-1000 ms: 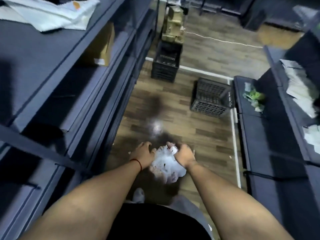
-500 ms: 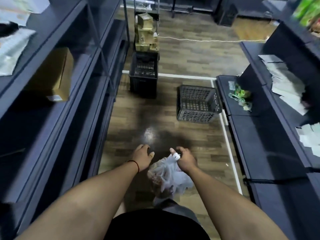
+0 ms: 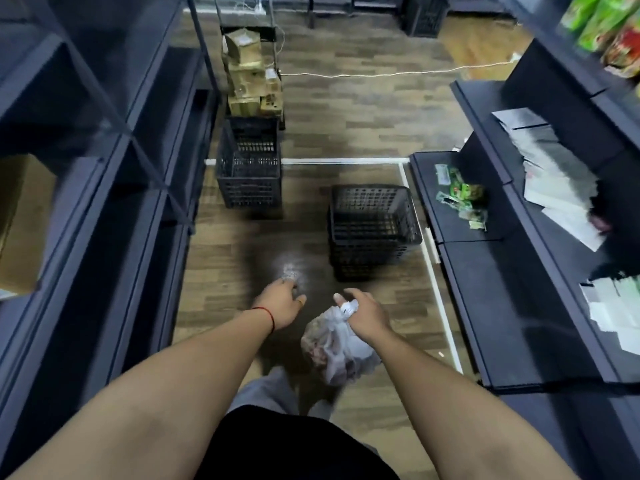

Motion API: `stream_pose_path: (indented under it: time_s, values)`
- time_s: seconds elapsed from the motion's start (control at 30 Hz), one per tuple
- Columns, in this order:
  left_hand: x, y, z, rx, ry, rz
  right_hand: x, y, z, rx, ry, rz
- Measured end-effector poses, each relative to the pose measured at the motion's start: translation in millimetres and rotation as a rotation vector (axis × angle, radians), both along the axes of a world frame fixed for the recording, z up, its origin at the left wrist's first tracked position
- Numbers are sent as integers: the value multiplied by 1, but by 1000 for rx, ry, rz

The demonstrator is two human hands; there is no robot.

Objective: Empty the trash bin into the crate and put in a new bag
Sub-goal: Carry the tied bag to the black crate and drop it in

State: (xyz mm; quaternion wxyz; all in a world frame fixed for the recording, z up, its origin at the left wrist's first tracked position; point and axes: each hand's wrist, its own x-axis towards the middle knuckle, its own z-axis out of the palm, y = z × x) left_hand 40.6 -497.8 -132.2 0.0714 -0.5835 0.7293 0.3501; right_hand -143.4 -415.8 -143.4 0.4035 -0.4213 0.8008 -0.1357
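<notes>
Grips the gathered neck of the filled trash bag (image 3: 337, 353) in the curled fingers of the right hand (image 3: 367, 315), just short of the nearer black crate (image 3: 374, 233) and not yet over it, with the left hand (image 3: 281, 303) empty, fingers loosely spread, also short of that crate, apparently leaving emptying and re-bagging outstanding.

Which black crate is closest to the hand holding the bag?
The right-side crate, just ahead of the right hand gripping the bag. The left crate stands farther off, beside stacked cardboard boxes.
</notes>
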Motion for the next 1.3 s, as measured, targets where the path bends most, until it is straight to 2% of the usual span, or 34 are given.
stream_pose_path:
  time_s: [0.1,0.3,0.57,0.77,1.03,1.1,1.3]
  values:
    - [-31,-34,-9,18,21,-37,-28,-41,-1,-3,-55,-48]
    - [-96,-134,-38,81,55,-81,-98,-134,-11,14,5,-89]
    - [-173,-251,-39,127,105,-88,-171,-251,4,-7,11,-174]
    - [-216,-316,-44,118,130,-64,-229,-331,9,-14,56,-122]
    - [-269,-371,-87,123,125,164,-292,-421,-66,22,-19,36]
    - [-288,-380,-111,154,133,257,-303,-438,-100,51,-66,39]
    - [-333,-408,-198,187,161,426,-323,-497,-203,17,-31,33]
